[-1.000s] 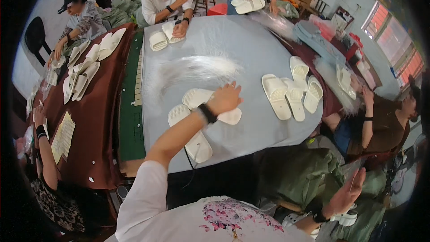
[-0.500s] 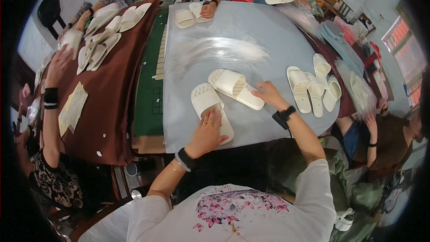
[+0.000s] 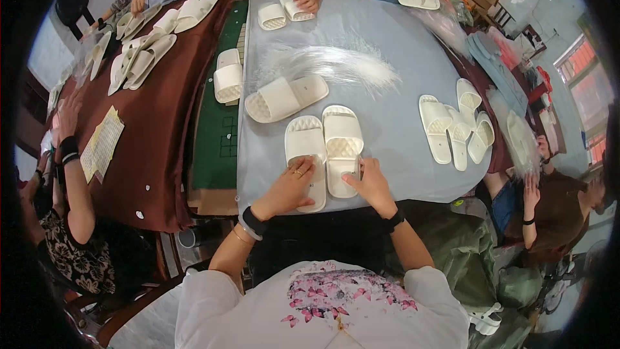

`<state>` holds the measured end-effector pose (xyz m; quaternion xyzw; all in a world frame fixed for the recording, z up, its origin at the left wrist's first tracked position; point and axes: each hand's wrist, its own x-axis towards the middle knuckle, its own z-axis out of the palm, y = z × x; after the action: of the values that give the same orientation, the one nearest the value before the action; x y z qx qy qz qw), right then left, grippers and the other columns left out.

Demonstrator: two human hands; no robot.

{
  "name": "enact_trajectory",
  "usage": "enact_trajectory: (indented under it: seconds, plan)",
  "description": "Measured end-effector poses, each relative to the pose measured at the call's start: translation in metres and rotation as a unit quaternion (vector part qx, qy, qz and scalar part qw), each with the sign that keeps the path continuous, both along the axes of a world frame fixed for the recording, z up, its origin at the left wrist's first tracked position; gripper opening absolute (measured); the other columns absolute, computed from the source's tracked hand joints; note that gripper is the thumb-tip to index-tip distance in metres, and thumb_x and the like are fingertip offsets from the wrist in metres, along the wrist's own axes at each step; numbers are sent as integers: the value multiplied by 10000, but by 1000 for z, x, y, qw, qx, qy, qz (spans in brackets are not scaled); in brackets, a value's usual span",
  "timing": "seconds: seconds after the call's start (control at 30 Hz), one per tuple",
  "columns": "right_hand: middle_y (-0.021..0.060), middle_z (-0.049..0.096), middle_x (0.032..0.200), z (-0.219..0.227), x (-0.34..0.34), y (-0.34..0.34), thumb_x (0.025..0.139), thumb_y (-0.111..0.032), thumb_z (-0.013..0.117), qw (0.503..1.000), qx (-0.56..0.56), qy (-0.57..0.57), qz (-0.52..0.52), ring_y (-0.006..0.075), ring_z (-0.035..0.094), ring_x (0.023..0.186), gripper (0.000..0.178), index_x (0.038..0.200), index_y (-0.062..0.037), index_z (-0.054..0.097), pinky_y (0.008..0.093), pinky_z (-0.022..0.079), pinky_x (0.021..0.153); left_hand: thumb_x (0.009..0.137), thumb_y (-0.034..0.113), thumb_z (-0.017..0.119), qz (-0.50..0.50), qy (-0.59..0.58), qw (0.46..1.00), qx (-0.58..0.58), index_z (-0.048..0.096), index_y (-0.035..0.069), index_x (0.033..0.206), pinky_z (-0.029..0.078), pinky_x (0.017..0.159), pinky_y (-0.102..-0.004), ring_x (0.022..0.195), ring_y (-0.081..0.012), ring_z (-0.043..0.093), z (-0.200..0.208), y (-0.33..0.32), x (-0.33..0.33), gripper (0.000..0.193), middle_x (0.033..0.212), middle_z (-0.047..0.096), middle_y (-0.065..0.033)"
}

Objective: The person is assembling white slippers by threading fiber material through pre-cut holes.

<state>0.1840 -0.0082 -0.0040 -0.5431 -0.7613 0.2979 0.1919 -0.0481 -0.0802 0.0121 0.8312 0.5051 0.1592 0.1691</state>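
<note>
Two white slippers lie side by side near the table's front edge, toes pointing away from me. My left hand (image 3: 290, 184) rests on the left slipper (image 3: 305, 134), fingers laid over the insole below the strap and thumb spread toward the heel. It covers part of that slipper. My right hand (image 3: 371, 184) is closed on the heel part of the right slipper (image 3: 343, 130), thumb on the insole and fingers along the outer side. Just beyond lies another white slipper (image 3: 287, 98), turned sideways. One more slipper (image 3: 227, 76) sits on the green mat (image 3: 216, 145) at the left.
Clear plastic bags (image 3: 336, 64) lie mid-table. Several white slippers (image 3: 452, 126) are grouped at the right. Across the grey tabletop (image 3: 387, 39) a person's hand (image 3: 308, 2) touches a slipper. Other people handle slippers around a brown-covered table (image 3: 161, 129) and at the far right.
The right slipper has turned from slanted to straight, parallel with the left one. My right hand has moved left and closed on its heel. Two more slippers now lie beyond and to the left.
</note>
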Motion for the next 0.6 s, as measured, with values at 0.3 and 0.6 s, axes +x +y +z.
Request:
enact_trajectory:
  seconds: [0.3, 0.6]
  plan:
    - [92, 494, 783, 102, -10, -45, 944, -194, 378, 853, -33, 519, -56, 191, 447, 672, 188, 983, -34, 468, 303, 376, 612, 886, 248, 505, 39, -397, 847, -351, 459, -43, 1167, 371, 920, -300, 1065, -224, 504, 85, -48, 52, 407, 1140, 535, -164]
    - [118, 525, 746, 94, -11, -93, 938, -174, 393, 732, -132, 629, 226, 183, 504, 660, 189, 961, -11, 487, 333, 416, 658, 956, 322, 318, 102, -785, 568, -225, 494, 26, 998, 410, 863, -308, 891, -184, 563, 94, -46, 35, 348, 888, 562, -53]
